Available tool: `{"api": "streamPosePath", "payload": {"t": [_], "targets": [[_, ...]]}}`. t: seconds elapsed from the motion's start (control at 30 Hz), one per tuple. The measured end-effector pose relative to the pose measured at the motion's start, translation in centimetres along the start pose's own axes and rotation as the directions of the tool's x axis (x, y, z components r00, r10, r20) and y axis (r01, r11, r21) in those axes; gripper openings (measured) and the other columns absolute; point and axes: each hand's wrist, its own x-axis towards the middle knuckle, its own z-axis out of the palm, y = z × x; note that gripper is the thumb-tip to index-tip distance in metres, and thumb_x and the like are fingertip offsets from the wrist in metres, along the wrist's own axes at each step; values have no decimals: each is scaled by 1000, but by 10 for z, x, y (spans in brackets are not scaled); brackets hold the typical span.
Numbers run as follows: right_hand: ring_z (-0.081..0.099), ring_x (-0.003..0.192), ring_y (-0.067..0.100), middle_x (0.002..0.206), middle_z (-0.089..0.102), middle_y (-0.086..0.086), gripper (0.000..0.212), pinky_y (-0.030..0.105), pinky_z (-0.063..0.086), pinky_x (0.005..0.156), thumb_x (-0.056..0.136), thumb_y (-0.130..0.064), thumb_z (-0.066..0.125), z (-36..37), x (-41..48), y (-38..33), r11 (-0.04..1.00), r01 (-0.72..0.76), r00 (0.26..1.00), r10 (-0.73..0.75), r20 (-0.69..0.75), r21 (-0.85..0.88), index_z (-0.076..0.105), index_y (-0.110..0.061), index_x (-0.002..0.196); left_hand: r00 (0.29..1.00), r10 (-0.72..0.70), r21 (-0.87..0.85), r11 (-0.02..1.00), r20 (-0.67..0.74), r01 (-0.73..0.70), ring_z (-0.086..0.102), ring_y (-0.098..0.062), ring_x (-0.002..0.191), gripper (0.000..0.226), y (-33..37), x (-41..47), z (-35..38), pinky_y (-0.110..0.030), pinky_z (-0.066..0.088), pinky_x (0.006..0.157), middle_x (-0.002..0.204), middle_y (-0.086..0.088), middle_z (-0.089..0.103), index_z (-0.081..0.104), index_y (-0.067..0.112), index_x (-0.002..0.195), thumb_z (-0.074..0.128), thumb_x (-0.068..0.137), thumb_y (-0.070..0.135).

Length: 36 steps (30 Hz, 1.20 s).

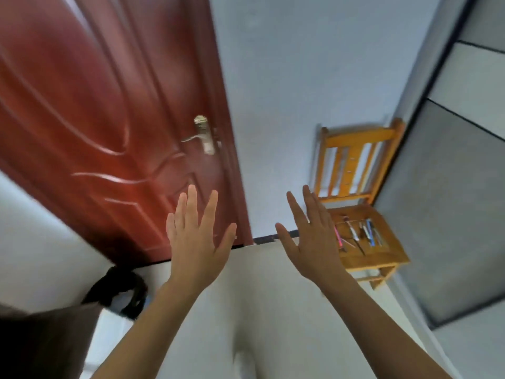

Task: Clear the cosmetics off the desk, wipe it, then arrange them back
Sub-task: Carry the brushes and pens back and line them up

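Fingers [192, 203] of the left hand [196, 242] and right hand [314, 242] are straight and spread apart, holding nothing. Cosmetics [360, 233], slim pencil-like sticks in pink, white, blue and black, lie side by side across the middle of a small wooden chair [382, 257] seat, beside the right hand. They look light, rigid and smooth, apt to roll; pinch them mid-shaft. Behind stand a glossy red door [95, 105] and a pale wall [273, 105].

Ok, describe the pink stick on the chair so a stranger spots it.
Right of the red door stands a small yellow wooden chair. On its seat lie slim sticks in a row. The pink stick is the end one nearest the right hand, alone in that colour among white, dark and blue.
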Motion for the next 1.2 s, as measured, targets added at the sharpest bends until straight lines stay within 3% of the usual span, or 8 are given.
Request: {"api": "streamPosePath", "payload": {"t": [0.27,0.4,0.57,0.7,0.9,0.97,1.2], "targets": [[15,155,28,169,11,2,67,54,26,121,99,-65,30,-39,49,167,924,-323,945,325,-26,-205,21,-35,159,963,250,-219,950,103,-223,7,-33,154,72,117,133,142,-61,19,117,167,-12,6,27,27,157,34,95,62],[24,152,32,167,19,8,68,56,30,119,97,-62,35,-67,101,229,886,-406,914,395,-94,-224,26,-31,157,932,326,-312,912,158,-266,2,-29,154,71,170,207,198,-61,17,118,167,-7,2,17,33,157,28,95,67],[8,156,24,170,3,-1,74,50,19,122,94,-77,18,-89,161,303,816,-525,851,500,-161,-243,8,-41,159,905,386,-316,894,178,-319,-1,-25,154,71,227,289,258,-59,11,121,167,-1,-2,12,37,155,34,95,66],[2,156,21,169,-5,-7,73,48,15,121,94,-75,24,-102,186,355,774,-593,805,558,-202,-221,-2,-48,156,879,416,-305,890,232,-340,1,-25,155,72,273,328,296,-57,8,122,168,-2,2,16,35,158,30,95,67],[0,156,23,169,-9,-6,76,54,16,123,89,-77,18,-108,214,446,746,-621,782,612,-119,-240,-1,-48,157,879,403,-256,905,254,-340,9,-29,154,71,335,361,346,-57,13,121,167,-8,14,28,28,157,31,96,64],[-1,156,23,169,-11,-8,77,54,16,123,87,-78,16,-100,219,478,747,-613,781,623,-52,-256,-2,-49,156,887,339,-218,935,312,-281,4,-27,155,71,350,362,364,-58,12,121,168,-5,7,23,31,158,29,95,65],[9,155,32,170,2,5,75,52,19,121,98,-63,45,-50,221,574,841,-444,824,519,227,-311,6,-43,158,884,103,-142,989,456,-42,-1,-25,155,69,382,341,431,-56,8,120,168,0,2,17,36,157,30,96,66]]}}
